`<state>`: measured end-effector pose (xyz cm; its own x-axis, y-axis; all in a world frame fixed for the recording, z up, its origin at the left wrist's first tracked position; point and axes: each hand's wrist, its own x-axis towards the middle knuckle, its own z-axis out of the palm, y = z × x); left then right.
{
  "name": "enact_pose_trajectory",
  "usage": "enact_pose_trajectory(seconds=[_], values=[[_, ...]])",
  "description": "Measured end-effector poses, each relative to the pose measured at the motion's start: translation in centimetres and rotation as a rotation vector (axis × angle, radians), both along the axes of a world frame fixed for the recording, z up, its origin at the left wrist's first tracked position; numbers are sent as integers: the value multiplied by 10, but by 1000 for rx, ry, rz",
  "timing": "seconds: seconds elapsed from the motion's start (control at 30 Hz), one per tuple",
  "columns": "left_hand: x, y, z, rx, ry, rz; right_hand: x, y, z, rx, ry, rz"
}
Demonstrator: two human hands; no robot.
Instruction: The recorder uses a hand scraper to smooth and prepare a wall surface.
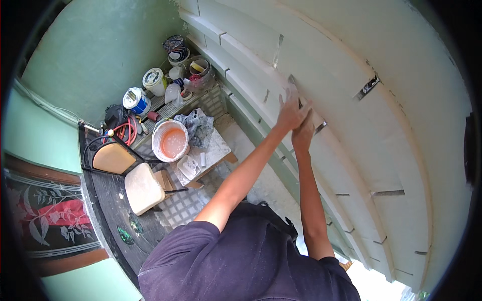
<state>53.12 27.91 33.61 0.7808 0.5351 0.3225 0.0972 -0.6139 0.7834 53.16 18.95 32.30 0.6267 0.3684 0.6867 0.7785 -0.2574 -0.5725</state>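
Both bare hands are together on the pale ledge of a stepped wall panel (354,150). My left hand (290,114) lies with its fingers spread along the ledge, a narrow dark strip showing by its fingertips. My right hand (303,133) is right beside it and partly overlaps it, fingers bent towards the panel. Whether either hand grips something thin cannot be told, since the fingers hide the contact. A dark slot with a shiny edge (321,127) shows just right of the hands. Similar slots cut across other ledges, one at the upper right (367,87).
A bucket of orange liquid (174,141), a white tray (188,167) and a crumpled grey plastic bag (197,129) rest on a low, stained table (216,150). Paint tubs (136,101) and a red hose (130,129) lie behind on slats. A cushioned chair (144,188) stands left.
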Motion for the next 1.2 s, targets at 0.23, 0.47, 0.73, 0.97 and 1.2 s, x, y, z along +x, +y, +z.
enact_pose_trajectory(seconds=[0.23,0.47,0.73,0.97,1.2], values=[[-2,-8,19,-92,-61,0,8,-6,13,-8,48,51],[-5,-36,-3,339,-39,64,-2,-41,17,18,140,66],[-2,-46,17,-188,-68,-79,9,-49,19,-64,200,68],[5,7,22,-132,-9,8,10,4,27,-38,30,94],[-60,41,-32,50,-313,59,-51,43,10,-74,287,217]])
